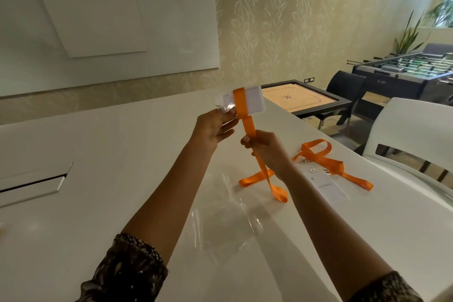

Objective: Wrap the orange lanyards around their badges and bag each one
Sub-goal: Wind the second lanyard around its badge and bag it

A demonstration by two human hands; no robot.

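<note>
My left hand pinches one end of a white badge held up above the table. An orange lanyard is wound around the badge's middle, and its free length hangs down through my right hand, which grips the strap just below the badge. The strap's loop end trails onto the white table. A second badge lies flat on the table to the right with its own orange lanyard loose around it. Clear plastic bags lie flat on the table below my hands.
A white chair stands at the table's right edge. Beyond it are a carrom board table, a dark chair and a foosball table. A cable hatch is set into the table at the left.
</note>
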